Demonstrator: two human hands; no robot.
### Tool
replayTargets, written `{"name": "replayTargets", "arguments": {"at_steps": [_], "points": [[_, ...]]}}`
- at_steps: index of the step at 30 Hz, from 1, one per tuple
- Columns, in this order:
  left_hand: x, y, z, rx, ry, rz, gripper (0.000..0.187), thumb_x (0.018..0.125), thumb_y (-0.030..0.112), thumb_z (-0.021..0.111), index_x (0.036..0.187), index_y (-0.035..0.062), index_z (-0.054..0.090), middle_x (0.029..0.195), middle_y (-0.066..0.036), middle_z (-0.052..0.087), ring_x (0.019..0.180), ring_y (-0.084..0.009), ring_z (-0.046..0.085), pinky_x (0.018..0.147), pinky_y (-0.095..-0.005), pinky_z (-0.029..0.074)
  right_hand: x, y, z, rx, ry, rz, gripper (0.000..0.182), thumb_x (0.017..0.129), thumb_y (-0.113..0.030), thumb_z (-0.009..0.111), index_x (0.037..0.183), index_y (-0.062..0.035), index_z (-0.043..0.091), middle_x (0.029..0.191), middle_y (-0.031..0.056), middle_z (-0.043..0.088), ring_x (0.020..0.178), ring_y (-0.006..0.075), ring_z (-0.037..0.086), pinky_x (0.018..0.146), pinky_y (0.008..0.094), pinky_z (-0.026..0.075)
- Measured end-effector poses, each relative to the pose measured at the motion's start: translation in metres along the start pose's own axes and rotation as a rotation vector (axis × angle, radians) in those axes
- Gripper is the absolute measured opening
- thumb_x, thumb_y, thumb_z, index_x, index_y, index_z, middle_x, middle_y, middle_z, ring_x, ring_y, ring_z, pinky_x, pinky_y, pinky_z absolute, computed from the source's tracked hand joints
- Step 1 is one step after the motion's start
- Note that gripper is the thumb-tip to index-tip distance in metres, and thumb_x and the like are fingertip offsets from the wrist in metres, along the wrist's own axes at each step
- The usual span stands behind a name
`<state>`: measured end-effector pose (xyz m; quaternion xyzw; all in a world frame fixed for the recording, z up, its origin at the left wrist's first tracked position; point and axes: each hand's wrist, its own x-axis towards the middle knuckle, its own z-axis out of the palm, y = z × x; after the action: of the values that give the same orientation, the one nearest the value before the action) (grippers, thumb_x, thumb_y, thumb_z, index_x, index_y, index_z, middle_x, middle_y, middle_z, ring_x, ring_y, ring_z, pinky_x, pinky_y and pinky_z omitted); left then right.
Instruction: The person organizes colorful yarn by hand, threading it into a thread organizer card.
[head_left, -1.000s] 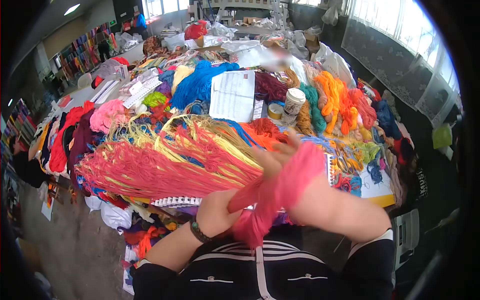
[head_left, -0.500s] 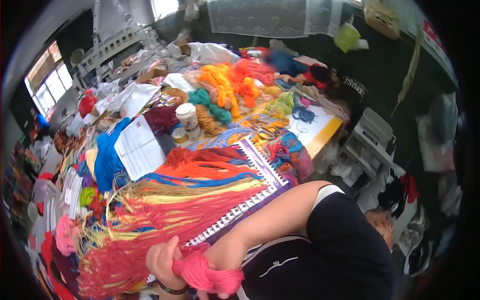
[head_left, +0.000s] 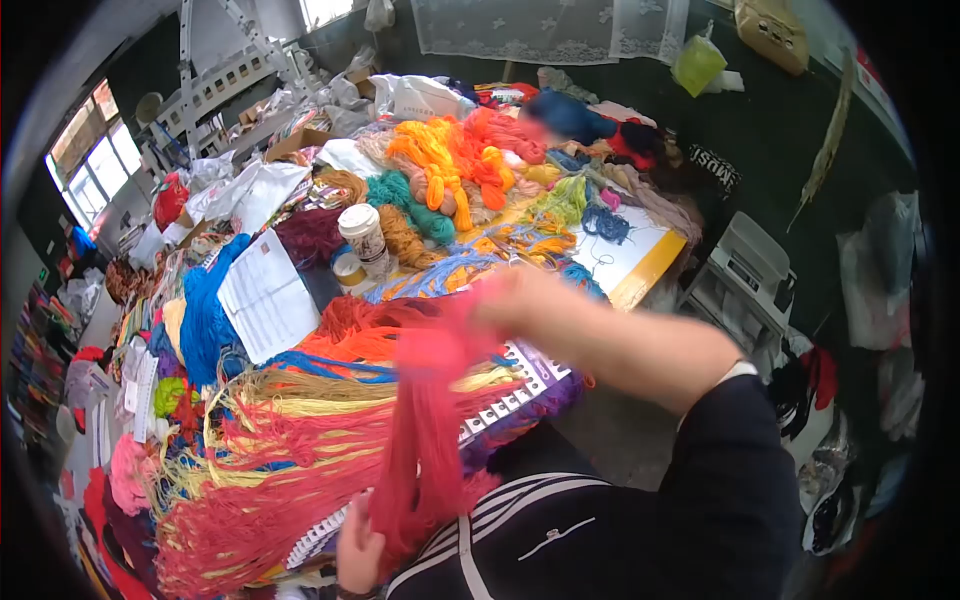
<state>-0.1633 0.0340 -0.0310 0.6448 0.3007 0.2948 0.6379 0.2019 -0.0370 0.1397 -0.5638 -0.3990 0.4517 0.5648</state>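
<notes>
Both hands grip one pink yarn skein (head_left: 425,430): right hand (head_left: 510,300) clamps its top, left hand (head_left: 358,545) its bottom. Soft, light, limp; likely best held at the ends.

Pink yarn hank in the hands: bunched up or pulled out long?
Pulled out long. The pink yarn hank runs as one stretched band from the left hand low down up to the raised, motion-blurred right hand.
</notes>
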Motion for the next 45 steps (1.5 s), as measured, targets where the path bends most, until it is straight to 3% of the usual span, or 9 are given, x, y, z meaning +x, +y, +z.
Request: {"name": "replayTargets", "arguments": {"at_steps": [7,8,11,21,28,31,33,37,45], "points": [[0.001,-0.005,-0.058,-0.314,0.645,0.033,0.024,0.093,0.01,0.048,0.116,0.0036,0.05,0.082,-0.004,0.06,0.067,-0.0096,0.058,0.06,-0.0202,0.05,0.181,-0.132,-0.186,0.112,0.692,-1.044,0.023,0.077,-0.015,0.068,0.095,-0.0052,0.058,0.08,0.0052,0.059,0.07,0.0137,0.058,0.057,0.0257,0.045],[-0.005,-0.012,-0.068,-0.3,0.582,0.07,0.022,0.094,0.011,0.047,0.114,0.0033,0.051,0.074,-0.002,0.057,0.063,-0.0085,0.055,0.056,-0.0194,0.047,0.198,-0.14,-0.217,-0.213,0.696,-1.085,0.054,0.081,-0.051,0.058,0.116,-0.0104,0.06,0.107,0.0144,0.065,0.089,0.0322,0.064,0.077,0.0437,0.048],[-0.001,-0.006,-0.055,-0.224,0.656,0.029,0.019,0.092,0.012,0.048,0.107,0.0009,0.053,0.066,-0.003,0.052,0.057,-0.0087,0.048,0.051,-0.0209,0.04,0.213,-0.105,-0.236,-0.212,0.844,-0.909,0.029,0.078,-0.019,0.068,0.101,-0.0074,0.054,0.081,0.0042,0.059,0.07,0.0139,0.058,0.054,0.0264,0.044],[0.025,-0.032,-0.053,0.136,0.37,-0.339,0.02,0.091,0.009,0.05,0.108,0.0023,0.058,0.095,-0.007,0.066,0.068,-0.0075,0.058,0.053,-0.0187,0.045,0.112,0.141,-0.167,-0.623,0.431,0.032,0.022,0.083,-0.018,0.061,0.094,0.0003,0.066,0.081,0.0021,0.064,0.073,0.0077,0.058,0.064,0.0206,0.044],[0.078,0.002,-0.102,0.344,0.236,-0.429,0.035,0.09,0.01,0.05,0.124,-0.0008,0.05,0.09,-0.007,0.064,0.073,-0.0111,0.062,0.06,-0.0224,0.05,0.036,0.217,-0.149,-0.451,0.716,-0.166,0.019,0.089,-0.009,0.056,0.103,0.0017,0.063,0.098,0.0047,0.064,0.088,0.0111,0.057,0.081,0.0236,0.043],[0.089,-0.011,-0.163,0.498,0.254,-0.291,0.031,0.088,0.012,0.056,0.116,0.0,0.057,0.089,-0.005,0.065,0.073,-0.008,0.061,0.057,-0.0204,0.047,0.024,0.222,-0.138,-0.329,0.715,-0.077,0.02,0.091,-0.01,0.051,0.105,0.001,0.061,0.101,0.0061,0.061,0.083,0.0118,0.058,0.06,0.0237,0.053],[0.089,-0.029,-0.216,0.719,0.5,0.015,0.027,0.087,0.01,0.056,0.111,0.0003,0.061,0.086,-0.004,0.065,0.066,-0.0062,0.057,0.056,-0.0191,0.045,0.019,0.208,-0.111,-0.308,0.736,0.017,0.021,0.092,-0.011,0.05,0.107,0.0,0.059,0.103,0.0069,0.059,0.081,0.0129,0.058,0.047,0.023,0.053],[0.054,-0.032,-0.26,0.369,1.018,-0.091,0.02,0.088,0.01,0.053,0.104,0.0017,0.063,0.088,-0.004,0.066,0.069,-0.0061,0.057,0.056,-0.0173,0.044,0.023,0.248,-0.132,-0.693,0.757,-0.234,0.024,0.093,-0.014,0.049,0.11,0.0014,0.058,0.106,0.0094,0.06,0.094,0.0178,0.058,0.079,0.0281,0.048],[0.031,-0.066,-0.219,1.198,0.648,0.092,0.056,0.087,0.022,0.052,0.138,0.0055,0.035,0.141,-0.026,0.03,0.13,-0.0407,0.029,0.107,-0.0456,0.023,0.026,0.249,-0.112,-1.042,0.831,-0.374,0.026,0.091,-0.015,0.046,0.109,0.0019,0.056,0.113,0.0157,0.058,0.107,0.0299,0.053,0.094,0.0354,0.038]]}}
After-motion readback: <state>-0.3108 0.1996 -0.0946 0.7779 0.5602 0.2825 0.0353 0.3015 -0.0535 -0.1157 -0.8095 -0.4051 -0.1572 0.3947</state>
